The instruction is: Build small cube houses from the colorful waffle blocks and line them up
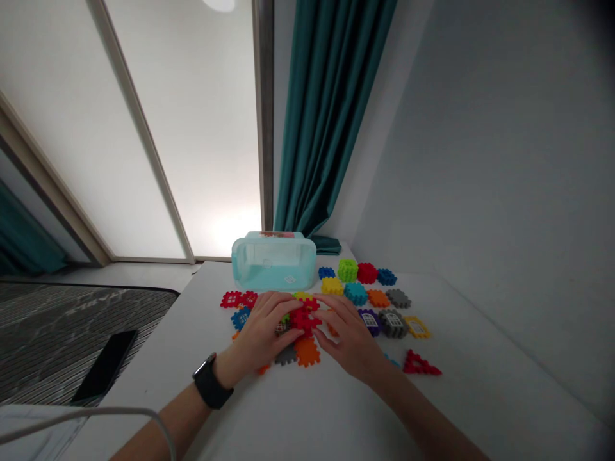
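The left hand point(262, 326) and right hand point(348, 336) are pressing curled fingers around red interlocking plastic tiles point(302, 320), which are sitting between them on a white table point(307, 416), among scattered coloured tiles point(377, 298), near a pale teal plastic box point(273, 262).

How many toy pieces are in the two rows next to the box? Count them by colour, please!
Blue pieces: 2
Green pieces: 1
Red pieces: 1
Yellow pieces: 1
Teal pieces: 1
Orange pieces: 1
Grey pieces: 1
Total: 8

Red interlocking plastic tiles point(303, 319), notched edges, clumped together, partly hidden
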### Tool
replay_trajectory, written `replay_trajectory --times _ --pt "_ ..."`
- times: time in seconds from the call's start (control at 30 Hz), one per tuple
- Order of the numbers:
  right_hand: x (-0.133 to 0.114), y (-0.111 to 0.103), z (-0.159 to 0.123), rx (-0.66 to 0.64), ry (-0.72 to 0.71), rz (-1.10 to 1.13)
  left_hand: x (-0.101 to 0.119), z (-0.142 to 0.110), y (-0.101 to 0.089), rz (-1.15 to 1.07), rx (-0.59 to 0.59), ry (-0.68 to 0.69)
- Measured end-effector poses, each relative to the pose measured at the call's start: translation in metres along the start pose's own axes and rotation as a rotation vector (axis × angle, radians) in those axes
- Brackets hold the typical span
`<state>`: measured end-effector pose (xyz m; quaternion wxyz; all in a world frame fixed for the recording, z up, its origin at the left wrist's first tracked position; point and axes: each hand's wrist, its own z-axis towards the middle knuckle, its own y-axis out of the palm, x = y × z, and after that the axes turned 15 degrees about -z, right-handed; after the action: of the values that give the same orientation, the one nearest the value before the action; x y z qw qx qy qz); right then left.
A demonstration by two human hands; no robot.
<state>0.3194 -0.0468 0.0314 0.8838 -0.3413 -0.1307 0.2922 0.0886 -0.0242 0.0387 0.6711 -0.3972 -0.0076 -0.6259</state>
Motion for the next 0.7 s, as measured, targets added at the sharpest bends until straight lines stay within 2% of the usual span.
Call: replay_trajectory --times 0.17,0.7 --pt "0.017 -0.008 0.003 -0.029 0.001 -0.011 -0.002 0.017 0.009 0.000 -0.040 -0.014" --pt "0.085 -0.020 -0.002 -0.124 0.092 -0.040 -0.028 0.070 0.068 0.008 -0.060 -0.050"
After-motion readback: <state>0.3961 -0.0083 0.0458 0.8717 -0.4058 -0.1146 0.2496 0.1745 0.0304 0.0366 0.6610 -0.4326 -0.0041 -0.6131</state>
